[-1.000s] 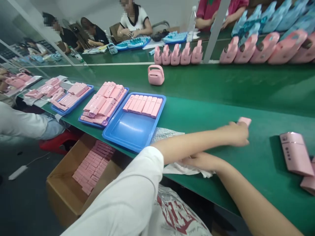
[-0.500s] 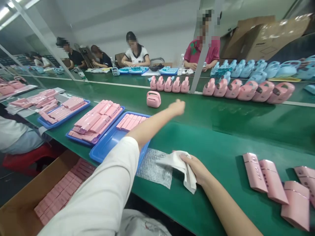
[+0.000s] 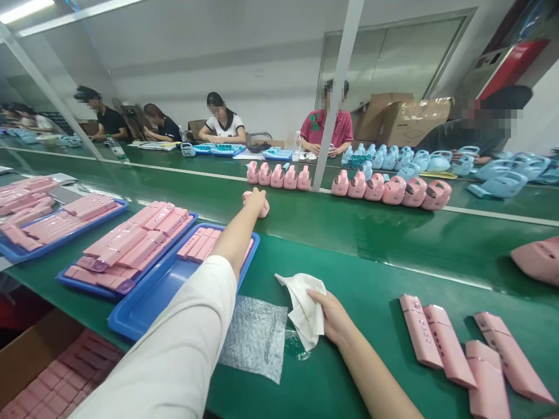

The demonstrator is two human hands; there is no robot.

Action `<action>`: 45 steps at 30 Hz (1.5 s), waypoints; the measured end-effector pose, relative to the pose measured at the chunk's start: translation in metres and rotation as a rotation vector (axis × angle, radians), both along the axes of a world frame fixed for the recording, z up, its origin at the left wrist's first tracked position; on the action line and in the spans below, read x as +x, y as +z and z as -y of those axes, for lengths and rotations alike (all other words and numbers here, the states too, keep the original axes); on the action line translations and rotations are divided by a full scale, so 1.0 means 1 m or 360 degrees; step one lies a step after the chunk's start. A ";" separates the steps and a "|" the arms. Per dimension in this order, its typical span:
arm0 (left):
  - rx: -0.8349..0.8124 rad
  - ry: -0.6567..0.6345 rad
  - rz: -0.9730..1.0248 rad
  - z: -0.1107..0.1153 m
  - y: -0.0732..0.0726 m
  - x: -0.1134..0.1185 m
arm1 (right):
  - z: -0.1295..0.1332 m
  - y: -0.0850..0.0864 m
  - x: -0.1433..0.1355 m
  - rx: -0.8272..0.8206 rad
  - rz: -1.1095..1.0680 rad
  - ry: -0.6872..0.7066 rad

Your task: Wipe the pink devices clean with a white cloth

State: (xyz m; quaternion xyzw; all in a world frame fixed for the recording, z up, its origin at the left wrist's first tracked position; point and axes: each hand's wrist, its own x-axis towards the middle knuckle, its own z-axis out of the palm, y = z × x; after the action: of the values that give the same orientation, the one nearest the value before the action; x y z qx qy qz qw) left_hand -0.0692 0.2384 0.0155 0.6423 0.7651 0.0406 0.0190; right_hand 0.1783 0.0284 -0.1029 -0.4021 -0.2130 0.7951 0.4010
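The left hand (image 3: 255,201) is stretched far across the green bench (image 3: 375,233), fingers curled over a small pink plastic case with a handle (image 3: 263,208) that sits beyond the blue plastic tray (image 3: 148,297). The right hand (image 3: 334,317) rests near the bench's front edge, closed on a crumpled white cloth (image 3: 305,305), beside a clear bubble-wrap sheet (image 3: 255,337).
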 end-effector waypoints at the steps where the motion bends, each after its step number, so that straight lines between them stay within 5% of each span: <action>1: 0.0004 -0.0047 0.0001 0.005 0.003 0.000 | -0.001 0.000 0.001 -0.0017 0.0024 -0.0014; 5: 0.0003 -0.0399 0.0023 0.046 0.017 -0.001 | -0.009 -0.001 0.004 -0.0030 0.0035 -0.0114; 8: -0.0074 -0.0697 0.0094 0.099 0.021 0.003 | -0.011 -0.003 0.004 -0.0005 0.0034 -0.0228; 12: -0.0209 -0.1322 0.0215 0.189 0.012 0.020 | -0.008 -0.004 -0.001 0.0039 0.0058 -0.0436; 15: -0.0298 -0.1541 0.0266 0.247 0.006 0.031 | -0.003 -0.006 -0.003 0.0074 0.0102 -0.0631; 18: -0.0222 -0.1691 0.0397 0.278 -0.004 0.032 | 0.002 -0.008 -0.002 0.0167 0.0175 -0.0767; 23: 0.0295 -0.1641 0.0658 0.288 -0.048 0.030 | 0.012 -0.006 0.000 0.0530 0.0406 -0.0583; 26: 0.0645 -0.1224 0.0784 0.289 -0.079 0.043 | 0.017 -0.004 -0.003 0.0886 0.0578 -0.0194; 29: 0.0701 -0.0776 0.0978 0.292 -0.097 0.058 | 0.020 -0.006 -0.005 0.1208 0.0761 0.0025; 35: 0.0657 -0.0628 0.0986 0.295 -0.095 0.066 | 0.038 -0.012 -0.014 0.1556 0.1094 -0.0013; 41: 0.0602 -0.0683 0.0983 0.293 -0.101 0.061 | 0.058 -0.018 -0.017 0.2585 0.1511 0.0419; 45: 0.0615 -0.0657 0.1021 0.293 -0.103 0.062 | 0.058 -0.020 -0.018 0.2448 0.1643 0.0082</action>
State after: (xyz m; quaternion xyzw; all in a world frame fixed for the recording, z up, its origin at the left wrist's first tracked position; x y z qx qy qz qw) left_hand -0.0069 -0.0547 -0.0878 0.7286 0.5541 0.3765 0.1430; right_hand 0.1603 -0.0294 -0.1225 -0.3248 -0.8430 0.1661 0.3953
